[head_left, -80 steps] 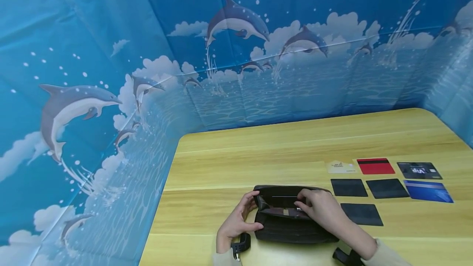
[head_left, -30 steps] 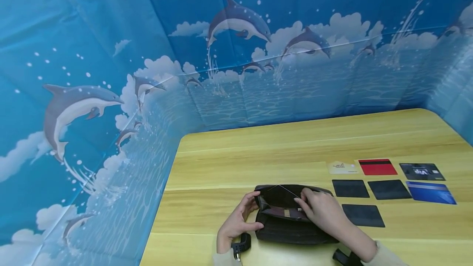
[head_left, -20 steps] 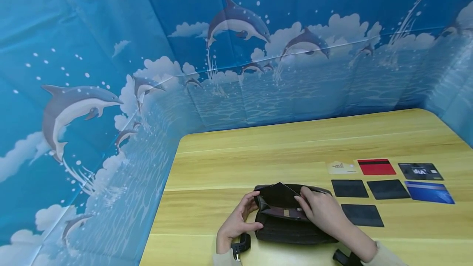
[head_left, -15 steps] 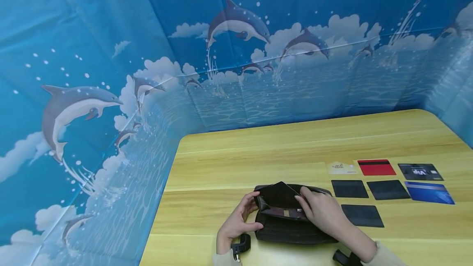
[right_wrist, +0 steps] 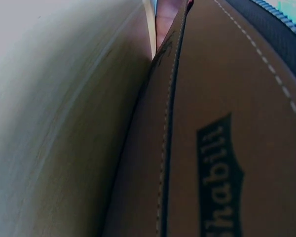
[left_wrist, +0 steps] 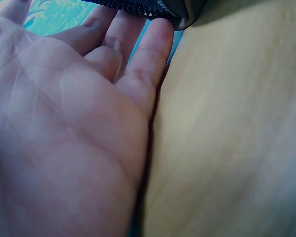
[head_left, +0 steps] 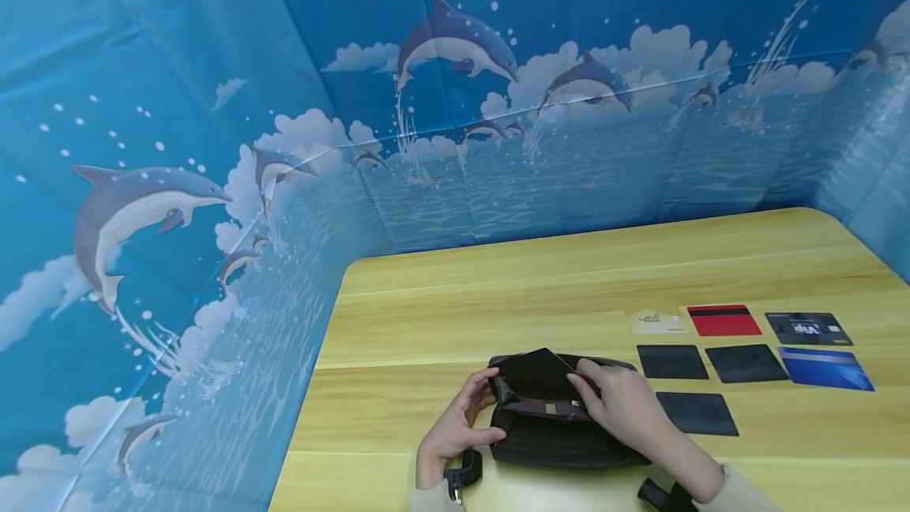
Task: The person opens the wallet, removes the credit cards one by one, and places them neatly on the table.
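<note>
A black zip wallet [head_left: 547,442] lies open on the wooden table [head_left: 498,299] near its front edge. My left hand [head_left: 455,425] grips the wallet's left end, thumb in front and fingers behind; the left wrist view shows my palm [left_wrist: 64,138] with fingertips on the zipper edge [left_wrist: 138,6]. My right hand [head_left: 620,409] pinches a black card [head_left: 536,374] that stands tilted up out of the wallet's pocket. The right wrist view is filled by the wallet's stitched brown lining [right_wrist: 227,123].
Several cards lie flat in rows right of the wallet: a cream card [head_left: 656,322], a red card [head_left: 723,320], a black VIP card [head_left: 806,328], a blue card [head_left: 825,368] and plain black cards [head_left: 697,413]. A blue dolphin backdrop [head_left: 213,180] walls in the table.
The black card has risen out of the wallet, its corner tilting up, as my right fingers pulled it. In the last half second almost nothing moved. The left hand kept its grip.
</note>
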`<state>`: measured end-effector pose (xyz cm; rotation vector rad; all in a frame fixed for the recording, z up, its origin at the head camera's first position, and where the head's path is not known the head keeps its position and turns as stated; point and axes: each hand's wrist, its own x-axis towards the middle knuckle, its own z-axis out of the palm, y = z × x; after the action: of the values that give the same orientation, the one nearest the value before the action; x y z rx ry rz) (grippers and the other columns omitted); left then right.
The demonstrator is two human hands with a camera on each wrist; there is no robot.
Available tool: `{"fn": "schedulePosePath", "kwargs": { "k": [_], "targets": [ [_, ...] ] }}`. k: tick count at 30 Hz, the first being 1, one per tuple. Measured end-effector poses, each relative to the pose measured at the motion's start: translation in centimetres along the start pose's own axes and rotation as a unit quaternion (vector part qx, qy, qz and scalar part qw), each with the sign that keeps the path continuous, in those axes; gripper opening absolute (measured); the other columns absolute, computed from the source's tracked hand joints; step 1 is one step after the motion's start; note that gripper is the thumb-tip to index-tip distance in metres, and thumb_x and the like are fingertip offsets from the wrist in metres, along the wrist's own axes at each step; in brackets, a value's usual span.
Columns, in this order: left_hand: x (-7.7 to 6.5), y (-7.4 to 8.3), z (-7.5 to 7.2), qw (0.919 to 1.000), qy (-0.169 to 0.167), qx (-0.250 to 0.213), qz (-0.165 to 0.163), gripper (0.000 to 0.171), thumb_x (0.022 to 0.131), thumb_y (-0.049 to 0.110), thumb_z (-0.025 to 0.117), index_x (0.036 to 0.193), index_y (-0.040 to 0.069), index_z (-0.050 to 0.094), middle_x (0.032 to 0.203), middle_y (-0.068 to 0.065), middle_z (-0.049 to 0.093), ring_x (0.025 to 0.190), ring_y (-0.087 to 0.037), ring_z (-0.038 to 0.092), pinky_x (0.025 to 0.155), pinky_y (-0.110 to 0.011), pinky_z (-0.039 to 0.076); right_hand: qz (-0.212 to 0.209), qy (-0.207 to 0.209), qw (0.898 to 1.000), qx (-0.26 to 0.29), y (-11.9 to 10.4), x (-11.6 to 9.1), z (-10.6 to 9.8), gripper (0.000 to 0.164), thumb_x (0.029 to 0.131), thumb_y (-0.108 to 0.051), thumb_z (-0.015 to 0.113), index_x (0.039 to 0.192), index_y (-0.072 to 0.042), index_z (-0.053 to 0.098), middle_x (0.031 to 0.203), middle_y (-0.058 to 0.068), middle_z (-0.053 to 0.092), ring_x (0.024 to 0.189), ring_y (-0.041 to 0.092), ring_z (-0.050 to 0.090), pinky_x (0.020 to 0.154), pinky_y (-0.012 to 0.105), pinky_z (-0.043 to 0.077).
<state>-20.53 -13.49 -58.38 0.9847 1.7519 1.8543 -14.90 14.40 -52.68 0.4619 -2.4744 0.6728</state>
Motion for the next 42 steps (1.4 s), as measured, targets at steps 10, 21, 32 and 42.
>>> {"fn": "schedulePosePath", "kwargs": {
  "k": [10,21,32,42],
  "targets": [
    [0.0,0.0,0.0,0.9999,0.002,-0.006,-0.01,0.08,0.081,0.008,0.076,0.146,0.012,0.029,0.144,-0.014,0.035,0.13,-0.034,0.033,0.108,-0.045,0.027,0.035,0.047,0.996,0.062,0.0,-0.1,0.0,0.027,0.081,-0.007,0.074,0.078,-0.022,0.052,0.057,-0.021,0.039,0.047,-0.006,0.036,0.042,0.016,0.032],
    [0.1,0.7,0.2,0.9998,-0.003,-0.005,-0.017,0.081,0.079,-0.013,0.068,0.146,0.002,0.025,0.144,-0.024,0.031,0.13,-0.037,0.032,0.107,-0.055,0.023,0.027,0.101,0.985,0.138,0.3,-0.4,0.1,0.024,0.082,0.007,0.068,0.091,-0.008,0.051,0.064,-0.012,0.054,0.052,-0.003,0.053,0.044,0.013,0.04],
    [0.1,2.9,0.8,0.9999,-0.012,-0.007,-0.002,0.077,0.081,-0.013,0.067,0.144,-0.001,0.025,0.14,-0.03,0.032,0.127,-0.039,0.035,0.105,-0.06,0.023,0.036,0.105,0.972,0.208,0.4,-0.8,-0.2,0.022,0.087,0.012,0.058,0.1,-0.003,0.048,0.059,-0.012,0.05,0.046,-0.002,0.051,0.041,0.014,0.041],
    [0.1,2.8,0.7,0.9997,-0.008,-0.007,-0.022,0.078,0.081,-0.012,0.067,0.145,0.001,0.025,0.14,-0.028,0.033,0.127,-0.039,0.034,0.106,-0.058,0.022,0.083,0.088,0.96,0.254,0.7,-0.9,-0.8,0.01,0.094,0.007,0.051,0.101,0.001,0.048,0.053,-0.012,0.049,0.042,0.0,0.047,0.038,0.017,0.035]
  ]
}}
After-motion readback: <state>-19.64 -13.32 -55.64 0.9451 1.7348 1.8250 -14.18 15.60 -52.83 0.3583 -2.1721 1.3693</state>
